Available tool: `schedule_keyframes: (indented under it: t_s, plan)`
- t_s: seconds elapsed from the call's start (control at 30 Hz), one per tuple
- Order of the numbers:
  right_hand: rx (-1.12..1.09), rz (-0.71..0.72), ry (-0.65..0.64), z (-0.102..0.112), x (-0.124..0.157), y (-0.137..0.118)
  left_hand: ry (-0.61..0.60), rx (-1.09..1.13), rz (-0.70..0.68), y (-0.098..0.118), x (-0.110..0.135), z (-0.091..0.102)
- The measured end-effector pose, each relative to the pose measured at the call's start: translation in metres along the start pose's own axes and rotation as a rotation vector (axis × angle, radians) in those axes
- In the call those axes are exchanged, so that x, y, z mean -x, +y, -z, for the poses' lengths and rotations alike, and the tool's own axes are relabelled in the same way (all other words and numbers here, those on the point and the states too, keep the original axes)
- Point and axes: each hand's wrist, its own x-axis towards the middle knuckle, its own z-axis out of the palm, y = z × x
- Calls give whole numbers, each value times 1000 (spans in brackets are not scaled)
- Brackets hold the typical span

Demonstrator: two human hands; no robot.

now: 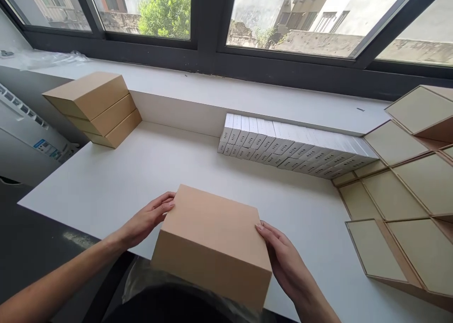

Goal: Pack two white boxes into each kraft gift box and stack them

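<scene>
A closed tan cardboard box lies at the near edge of the white table, partly over the edge. My left hand presses its fingers against the box's left side. My right hand holds the right side, fingers flat along the wall. Both hands grip the box between them.
Three stacked tan boxes stand at the far left by the window ledge. A long row of small white cartons lines the back of the table. Several open tan box shells crowd the right side. A white appliance sits at left.
</scene>
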Motion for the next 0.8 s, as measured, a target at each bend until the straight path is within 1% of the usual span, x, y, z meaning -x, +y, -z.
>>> schedule_keyframes:
  t_s: [0.07, 0.1, 0.13, 0.2, 0.23, 0.27, 0.33, 0.37, 0.4, 0.43, 0.47, 0.53, 0.6, 0.63, 0.7, 0.73, 0.8]
  plan:
    - [-61, 9, -17, 4, 3, -5, 29, -86, -42, -8, 0, 3]
    - [-90, -6, -61, 6, 5, -7, 54, -152, -98, -13, -1, 5]
    - [-114, -26, -124, 8, 6, -8, 81, -225, -182, -18, -3, 7]
    - [-146, -53, -240, 11, 9, -10, 117, -354, -428, -27, -10, 12]
    - [-158, -47, -262, 12, 10, -10, 111, -404, -583, -30, -16, 14]
    - [-164, -27, -254, 13, 10, -10, 85, -451, -749, -30, -22, 16]
    - [-138, 48, -181, 14, 8, -11, 4, -534, -1053, -25, -39, 19]
    - [-96, 98, -140, 15, 6, -13, -30, -560, -1166, -20, -48, 19]
    - [-40, 161, -100, 17, 3, -17, -43, -567, -1236, -13, -58, 18]
    - [24, 233, -63, 20, -1, -22, -31, -548, -1255, -7, -69, 17]
    - [93, 308, -29, 25, -5, -29, 1, -509, -1224, 0, -81, 15]
    - [216, 456, 54, 34, -14, -49, 94, -401, -1074, 10, -107, 11]
    - [336, 600, 166, 41, -24, -73, 189, -292, -908, 16, -135, 7]
    - [407, 670, 225, 42, -29, -86, 231, -247, -853, 16, -148, 5]
    - [588, 809, 326, 36, -41, -111, 304, -180, -797, 15, -172, 2]
    - [709, 874, 352, 28, -49, -123, 334, -163, -787, 14, -181, 1]
    - [1010, 998, 374, 6, -70, -145, 374, -162, -783, 11, -192, 0]
